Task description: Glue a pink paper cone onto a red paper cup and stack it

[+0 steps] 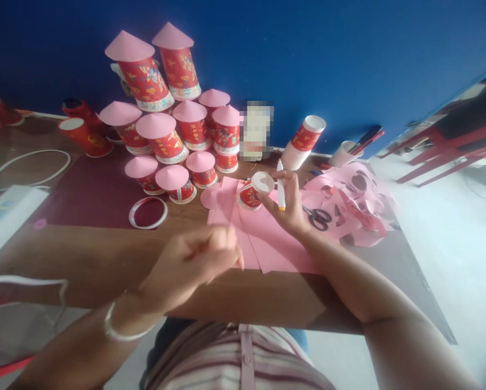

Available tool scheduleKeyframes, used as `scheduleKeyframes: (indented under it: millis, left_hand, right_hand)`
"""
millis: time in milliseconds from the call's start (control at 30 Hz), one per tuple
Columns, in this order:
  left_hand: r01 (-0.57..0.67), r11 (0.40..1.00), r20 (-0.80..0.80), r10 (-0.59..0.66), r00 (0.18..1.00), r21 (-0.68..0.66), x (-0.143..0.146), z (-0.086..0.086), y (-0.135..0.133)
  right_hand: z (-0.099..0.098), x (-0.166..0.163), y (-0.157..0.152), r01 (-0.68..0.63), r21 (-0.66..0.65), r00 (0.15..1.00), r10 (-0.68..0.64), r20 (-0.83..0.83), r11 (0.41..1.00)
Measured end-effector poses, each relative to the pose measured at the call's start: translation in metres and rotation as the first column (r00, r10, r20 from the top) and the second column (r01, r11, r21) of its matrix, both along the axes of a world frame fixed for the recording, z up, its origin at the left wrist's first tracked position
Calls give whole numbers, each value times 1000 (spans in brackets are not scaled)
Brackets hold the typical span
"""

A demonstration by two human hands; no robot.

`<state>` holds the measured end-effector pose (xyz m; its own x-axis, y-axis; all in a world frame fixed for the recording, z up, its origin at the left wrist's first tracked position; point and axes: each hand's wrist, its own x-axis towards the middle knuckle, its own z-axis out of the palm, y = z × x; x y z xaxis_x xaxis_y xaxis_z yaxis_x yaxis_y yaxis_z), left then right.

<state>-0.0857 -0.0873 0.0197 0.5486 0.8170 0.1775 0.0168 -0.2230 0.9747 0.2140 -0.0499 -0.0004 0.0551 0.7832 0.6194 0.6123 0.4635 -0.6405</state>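
Observation:
My right hand (289, 208) grips a white marker (281, 187) with a yellow end, held upright between the fingers. Its thumb touches the side of a small red patterned paper cup (248, 195), which stands tilted over pink paper sheets (275, 252). Nearer to me, my left hand (198, 260) hovers over the table with its fingers curled and thumb pressed in; whatever they hold, if anything, is hidden. A pink paper disc (212, 197) lies just left of the cup. Black-handled scissors (319, 218) rest right of my right hand.
Several red cups with pink cone roofs (161, 132) stand at the back left. A white ring (148, 212) lies before them. Cut pink scraps (356, 200), a pen cup (345, 154) and stacked cups (305, 138) are on the right. A power strip (11, 219) sits far left.

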Motion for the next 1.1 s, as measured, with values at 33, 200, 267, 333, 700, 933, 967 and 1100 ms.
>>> scheduleKeyframes:
  millis: [33, 200, 267, 333, 700, 933, 967, 1100]
  left_hand:
    - [0, 999, -13, 0, 1000, -40, 16, 16, 7]
    - [-145, 979, -85, 158, 984, 143, 67, 38, 52]
    - [-133, 975, -115, 155, 981, 176, 73, 24, 67]
    - [-112, 981, -119, 132, 984, 159, 77, 11, 76]
    - [352, 847, 359, -209, 910, -398, 81, -7, 81]
    - [448, 754, 504, -181, 844, -480, 74, -17, 80]
    - [450, 751, 511, -175, 841, -484, 73, -18, 80]
    - [459, 743, 529, -167, 832, -487, 71, -18, 79]
  right_hand:
    - [0, 0, 0, -1, 4, 1000, 1, -4, 1000]
    - [2, -1, 0, -26, 19, 999, 27, -31, 999]
    - [4, -2, -1, -47, 27, 998, 49, -43, 999]
    - [7, -3, -2, -62, 17, 997, 62, -43, 998]
    - [4, -6, -6, -160, -58, 926, 129, -353, 985]
    - [1, -6, 1, -135, -45, 890, 101, -444, 990]
    - [1, -6, 2, -134, -47, 887, 99, -452, 990]
    - [2, -4, 3, -126, -80, 893, 78, -443, 989]
